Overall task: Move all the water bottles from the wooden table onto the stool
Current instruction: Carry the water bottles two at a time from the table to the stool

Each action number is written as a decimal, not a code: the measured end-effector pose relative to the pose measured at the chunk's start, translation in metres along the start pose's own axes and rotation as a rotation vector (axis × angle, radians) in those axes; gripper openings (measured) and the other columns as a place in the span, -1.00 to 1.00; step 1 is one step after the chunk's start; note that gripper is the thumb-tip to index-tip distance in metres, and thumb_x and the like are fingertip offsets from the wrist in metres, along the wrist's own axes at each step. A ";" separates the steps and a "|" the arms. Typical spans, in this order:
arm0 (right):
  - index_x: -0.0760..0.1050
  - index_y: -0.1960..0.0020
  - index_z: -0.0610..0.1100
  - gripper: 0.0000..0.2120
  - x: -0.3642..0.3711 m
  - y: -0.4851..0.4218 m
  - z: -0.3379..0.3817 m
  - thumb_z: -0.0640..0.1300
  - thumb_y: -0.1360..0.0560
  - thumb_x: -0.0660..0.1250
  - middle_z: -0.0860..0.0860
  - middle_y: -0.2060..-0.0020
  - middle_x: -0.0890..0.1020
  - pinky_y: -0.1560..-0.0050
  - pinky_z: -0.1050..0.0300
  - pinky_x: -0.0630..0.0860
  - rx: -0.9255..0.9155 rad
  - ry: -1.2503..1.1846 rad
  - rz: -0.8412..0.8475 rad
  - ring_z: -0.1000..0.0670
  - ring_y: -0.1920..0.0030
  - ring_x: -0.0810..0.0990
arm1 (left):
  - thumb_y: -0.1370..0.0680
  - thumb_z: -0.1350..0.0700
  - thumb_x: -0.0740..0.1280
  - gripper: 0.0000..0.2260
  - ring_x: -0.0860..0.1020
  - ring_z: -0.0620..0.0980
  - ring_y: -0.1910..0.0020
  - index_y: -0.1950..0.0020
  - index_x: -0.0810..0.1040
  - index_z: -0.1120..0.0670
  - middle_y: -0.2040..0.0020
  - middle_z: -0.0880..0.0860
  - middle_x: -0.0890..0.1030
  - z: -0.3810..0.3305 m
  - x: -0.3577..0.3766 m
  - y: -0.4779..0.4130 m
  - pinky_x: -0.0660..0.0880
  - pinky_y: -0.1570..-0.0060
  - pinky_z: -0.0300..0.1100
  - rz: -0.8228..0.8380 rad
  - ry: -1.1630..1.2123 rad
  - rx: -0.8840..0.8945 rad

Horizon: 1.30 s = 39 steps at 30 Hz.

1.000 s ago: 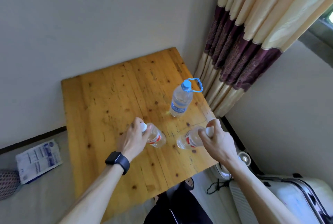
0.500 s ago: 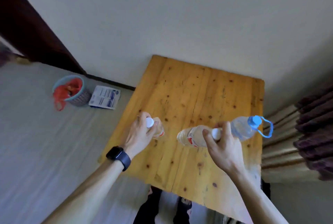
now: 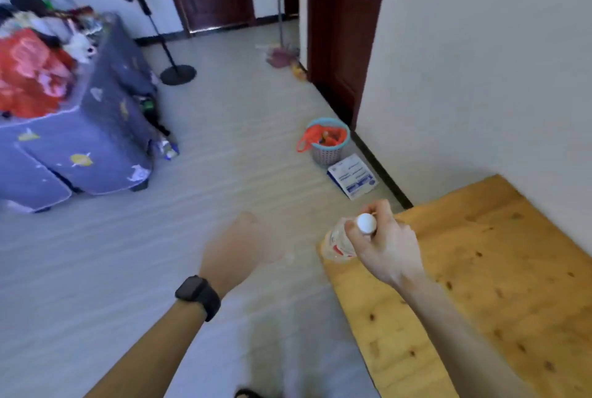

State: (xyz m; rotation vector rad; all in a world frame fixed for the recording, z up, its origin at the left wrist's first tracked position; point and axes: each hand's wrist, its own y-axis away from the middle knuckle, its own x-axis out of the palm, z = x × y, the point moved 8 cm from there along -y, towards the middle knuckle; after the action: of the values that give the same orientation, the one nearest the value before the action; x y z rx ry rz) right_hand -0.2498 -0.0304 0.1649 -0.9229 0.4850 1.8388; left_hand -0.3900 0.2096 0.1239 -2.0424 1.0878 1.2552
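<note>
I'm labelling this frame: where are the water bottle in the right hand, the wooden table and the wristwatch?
water bottle (image 3: 336, 242): head view, clear body.
wooden table (image 3: 480, 269): head view, bare top.
wristwatch (image 3: 193, 290): head view, black face.

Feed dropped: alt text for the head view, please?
The right hand grips a white-capped water bottle by its neck at the corner of the wooden table. The left hand, blurred, is over the floor; its grip cannot be told.
</note>
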 end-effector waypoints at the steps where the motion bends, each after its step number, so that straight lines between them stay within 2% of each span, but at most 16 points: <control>1: 0.28 -0.01 0.05 -0.72 0.022 -0.007 0.027 0.16 -0.51 0.32 -0.03 0.24 0.66 0.25 -0.01 0.44 -0.060 0.007 0.040 -0.25 0.14 0.62 | -0.61 -0.21 0.19 -0.76 0.56 0.11 0.10 -0.07 0.31 -0.07 0.04 -0.10 0.51 0.028 -0.018 0.007 0.34 0.23 -0.11 -0.038 0.006 -0.048; 3: 0.28 0.00 0.06 -0.73 0.067 -0.017 0.081 0.17 -0.51 0.31 -0.04 0.22 0.65 0.24 0.00 0.41 -0.137 0.006 0.115 -0.26 0.11 0.61 | -0.61 -0.20 0.20 -0.76 0.53 0.09 0.15 -0.08 0.32 -0.06 0.04 -0.10 0.50 0.084 -0.053 0.023 0.34 0.26 -0.11 -0.105 0.006 -0.140; 8: 0.32 0.01 0.02 -0.72 0.184 -0.011 0.215 0.17 -0.49 0.32 -0.04 0.26 0.65 0.19 -0.04 0.49 -0.336 -0.063 0.297 -0.24 0.14 0.61 | -0.61 -0.21 0.18 -0.73 0.46 0.05 0.26 -0.09 0.34 -0.03 0.02 -0.06 0.53 0.215 -0.128 0.073 0.32 0.30 -0.12 -0.252 -0.007 -0.352; 11: 0.28 0.02 0.07 -0.73 0.245 0.008 0.289 0.16 -0.49 0.32 -0.06 0.24 0.66 0.20 -0.03 0.48 -0.465 -0.045 0.400 -0.25 0.13 0.61 | -0.60 -0.23 0.19 -0.71 0.57 0.14 0.16 -0.11 0.36 -0.03 0.00 -0.01 0.56 0.282 -0.161 0.115 0.35 0.27 -0.12 -0.313 -0.016 -0.488; 16: 0.33 -0.03 0.03 -0.73 0.333 0.059 0.411 0.15 -0.51 0.33 -0.11 0.13 0.68 0.21 0.03 0.34 -0.708 0.000 0.588 -0.28 0.05 0.60 | -0.59 -0.26 0.18 -0.71 0.58 0.16 0.07 -0.08 0.33 -0.06 -0.07 -0.02 0.56 0.376 -0.201 0.202 0.35 0.18 -0.11 -0.426 0.049 -0.784; 18: 0.36 -0.04 0.01 -0.72 0.366 0.079 0.453 0.14 -0.50 0.34 -0.12 0.11 0.68 0.20 0.03 0.33 -0.806 0.001 0.640 -0.28 0.03 0.60 | -0.59 -0.26 0.19 -0.69 0.58 0.17 0.04 -0.10 0.34 -0.04 -0.08 -0.03 0.57 0.405 -0.213 0.237 0.36 0.19 -0.10 -0.478 0.029 -0.903; 22: 0.34 -0.04 0.02 -0.71 0.432 0.115 0.526 0.15 -0.48 0.35 -0.09 0.15 0.68 0.15 -0.03 0.45 -0.958 0.002 0.753 -0.28 0.06 0.61 | -0.59 -0.26 0.19 -0.65 0.59 0.20 0.04 -0.15 0.36 -0.02 -0.05 -0.01 0.57 0.454 -0.234 0.292 0.39 0.20 -0.09 -0.516 -0.043 -1.112; 28: 0.34 -0.02 0.00 -0.72 0.517 0.152 0.631 0.11 -0.47 0.35 -0.05 0.20 0.66 0.22 0.04 0.33 -1.120 -0.035 0.914 -0.26 0.10 0.59 | -0.58 -0.27 0.18 -0.65 0.60 0.22 0.08 -0.16 0.36 -0.02 -0.04 0.03 0.59 0.525 -0.277 0.344 0.40 0.21 -0.09 -0.537 -0.117 -1.371; 33: 0.38 -0.03 -0.01 -0.72 0.567 0.183 0.718 0.09 -0.46 0.39 -0.09 0.13 0.68 0.19 0.02 0.36 -1.214 -0.079 0.968 -0.27 0.04 0.60 | -0.58 -0.27 0.20 -0.65 0.59 0.23 0.05 -0.14 0.37 -0.02 -0.04 0.03 0.60 0.569 -0.319 0.374 0.42 0.18 -0.07 -0.620 -0.129 -1.531; 39: 0.40 -0.01 0.00 -0.72 0.628 0.228 0.810 0.11 -0.46 0.39 -0.10 0.10 0.69 0.14 0.02 0.38 -1.251 -0.126 0.996 -0.27 0.01 0.59 | -0.56 -0.27 0.21 -0.67 0.58 0.19 0.08 -0.10 0.38 -0.03 0.03 0.01 0.59 0.641 -0.362 0.415 0.48 0.15 -0.04 -0.724 -0.130 -1.629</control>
State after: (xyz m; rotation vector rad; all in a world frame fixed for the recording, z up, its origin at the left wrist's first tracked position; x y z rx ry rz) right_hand -0.9044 0.7900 0.1746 -1.4739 -0.5203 3.1769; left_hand -1.1428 0.5927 0.1572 -2.7266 -1.1959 1.9503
